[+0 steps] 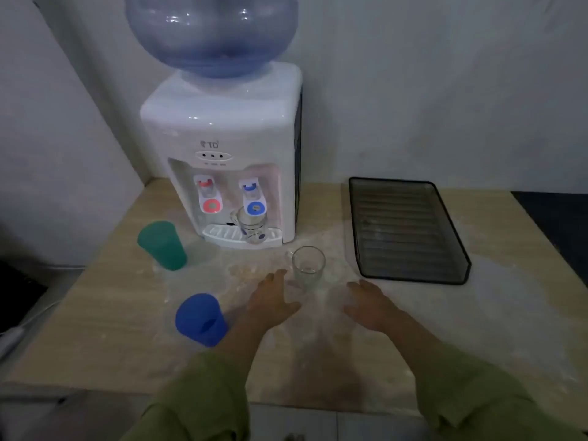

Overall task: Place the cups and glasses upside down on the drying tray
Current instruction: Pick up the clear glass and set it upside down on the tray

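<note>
On the wooden counter [95, 313] both hands, left hand [273, 305] and right hand [370, 305], lie spread and empty, the glass mug [308, 264] standing upright just beyond them, the empty drying tray [458, 249] beyond the right hand, probably awaiting it.

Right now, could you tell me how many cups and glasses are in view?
4: green cup left of the dispenser, blue cup nearer, patterned glass under the blue tap, clear mug by the hands.

I count two plastic cups [162, 245] [201, 319], two glass mugs [308, 264] [252, 227], one tray [405, 230], and one water dispenser [222, 122].
</note>
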Action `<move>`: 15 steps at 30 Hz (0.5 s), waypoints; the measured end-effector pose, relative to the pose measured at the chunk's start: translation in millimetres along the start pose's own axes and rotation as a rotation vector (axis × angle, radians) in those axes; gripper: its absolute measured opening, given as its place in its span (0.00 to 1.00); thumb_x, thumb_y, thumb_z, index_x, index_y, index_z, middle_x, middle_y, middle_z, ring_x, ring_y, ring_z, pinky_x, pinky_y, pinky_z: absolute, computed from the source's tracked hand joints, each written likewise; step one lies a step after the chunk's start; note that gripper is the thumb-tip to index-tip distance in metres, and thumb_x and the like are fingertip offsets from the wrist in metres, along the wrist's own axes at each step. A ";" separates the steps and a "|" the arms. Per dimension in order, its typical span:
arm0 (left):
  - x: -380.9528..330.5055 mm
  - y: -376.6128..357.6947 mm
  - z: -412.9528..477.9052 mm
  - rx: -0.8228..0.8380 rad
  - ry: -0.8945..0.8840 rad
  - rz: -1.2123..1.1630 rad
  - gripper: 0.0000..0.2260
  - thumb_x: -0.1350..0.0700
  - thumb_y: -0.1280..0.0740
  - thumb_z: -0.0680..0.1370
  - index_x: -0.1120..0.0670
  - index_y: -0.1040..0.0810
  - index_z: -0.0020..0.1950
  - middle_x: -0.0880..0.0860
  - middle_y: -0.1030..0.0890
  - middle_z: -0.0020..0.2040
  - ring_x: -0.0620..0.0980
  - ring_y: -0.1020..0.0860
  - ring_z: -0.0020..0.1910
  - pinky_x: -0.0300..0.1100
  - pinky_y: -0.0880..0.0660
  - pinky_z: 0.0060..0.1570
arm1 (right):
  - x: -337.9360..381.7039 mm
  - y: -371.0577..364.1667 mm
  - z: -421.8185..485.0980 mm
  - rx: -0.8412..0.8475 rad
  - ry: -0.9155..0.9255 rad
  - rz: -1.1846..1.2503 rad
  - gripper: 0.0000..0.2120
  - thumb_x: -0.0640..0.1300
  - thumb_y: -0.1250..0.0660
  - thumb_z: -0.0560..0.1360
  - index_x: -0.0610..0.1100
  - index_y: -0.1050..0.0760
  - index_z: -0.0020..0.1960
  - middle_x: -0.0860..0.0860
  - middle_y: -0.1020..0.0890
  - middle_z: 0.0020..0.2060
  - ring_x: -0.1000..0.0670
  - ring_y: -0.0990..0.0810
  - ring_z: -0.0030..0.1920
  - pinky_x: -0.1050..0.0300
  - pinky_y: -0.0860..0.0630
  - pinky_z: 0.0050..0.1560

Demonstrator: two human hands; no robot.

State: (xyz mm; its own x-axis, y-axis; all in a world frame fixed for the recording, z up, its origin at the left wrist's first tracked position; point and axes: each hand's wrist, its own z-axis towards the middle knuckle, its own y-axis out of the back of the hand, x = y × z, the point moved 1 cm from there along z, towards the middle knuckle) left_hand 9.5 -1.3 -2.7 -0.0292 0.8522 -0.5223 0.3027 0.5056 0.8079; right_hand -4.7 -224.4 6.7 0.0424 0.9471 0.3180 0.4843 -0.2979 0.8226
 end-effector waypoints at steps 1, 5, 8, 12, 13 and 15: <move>-2.4 -1.2 2.9 -0.028 0.020 -0.058 0.39 0.45 0.28 0.69 0.53 0.43 0.73 0.57 0.32 0.70 0.57 0.32 0.68 0.51 0.30 0.64 | -2.0 -2.3 0.6 -0.005 -0.006 -0.028 0.30 0.54 0.40 0.78 0.45 0.46 0.75 0.41 0.44 0.75 0.40 0.45 0.75 0.44 0.40 0.73; -15.2 -4.6 14.6 -0.189 0.026 -0.229 0.43 0.50 0.24 0.64 0.55 0.42 0.73 0.58 0.34 0.68 0.57 0.33 0.68 0.46 0.32 0.61 | -10.0 -12.6 1.3 -0.010 -0.031 -0.147 0.31 0.55 0.39 0.76 0.48 0.47 0.74 0.41 0.48 0.75 0.39 0.49 0.75 0.40 0.42 0.72; -22.9 -4.5 21.7 -0.312 -0.035 -0.232 0.45 0.48 0.23 0.63 0.57 0.41 0.73 0.58 0.35 0.69 0.56 0.36 0.68 0.49 0.33 0.65 | -15.1 -24.9 0.6 0.002 -0.023 -0.178 0.33 0.57 0.42 0.77 0.50 0.53 0.76 0.41 0.58 0.77 0.39 0.58 0.77 0.37 0.50 0.74; -30.5 0.1 34.0 -0.339 -0.118 -0.221 0.41 0.46 0.23 0.63 0.57 0.36 0.70 0.57 0.32 0.69 0.56 0.35 0.69 0.50 0.34 0.68 | -18.4 -30.6 1.0 0.021 -0.012 -0.198 0.35 0.58 0.46 0.78 0.49 0.59 0.77 0.39 0.63 0.77 0.37 0.63 0.77 0.36 0.56 0.74; -32.1 1.1 35.9 -0.304 -0.125 -0.210 0.40 0.46 0.23 0.64 0.55 0.36 0.71 0.56 0.32 0.69 0.56 0.35 0.69 0.49 0.35 0.68 | -18.4 -30.6 1.3 0.036 -0.020 -0.195 0.35 0.58 0.46 0.78 0.49 0.60 0.77 0.39 0.64 0.77 0.37 0.64 0.76 0.36 0.57 0.75; -34.8 3.6 38.8 -0.237 -0.117 -0.189 0.40 0.46 0.24 0.65 0.53 0.37 0.72 0.54 0.31 0.69 0.53 0.36 0.69 0.46 0.36 0.67 | -18.0 -29.6 1.9 0.044 -0.028 -0.188 0.35 0.58 0.47 0.78 0.49 0.61 0.77 0.39 0.65 0.76 0.38 0.65 0.76 0.37 0.59 0.75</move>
State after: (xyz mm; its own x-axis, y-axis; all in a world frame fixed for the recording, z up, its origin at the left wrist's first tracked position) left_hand 48.5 -34.4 7.8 0.0502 0.7263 -0.6855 0.0713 0.6820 0.7278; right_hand -18.1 -232.4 -24.3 -0.0281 0.9888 0.1469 0.5238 -0.1106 0.8446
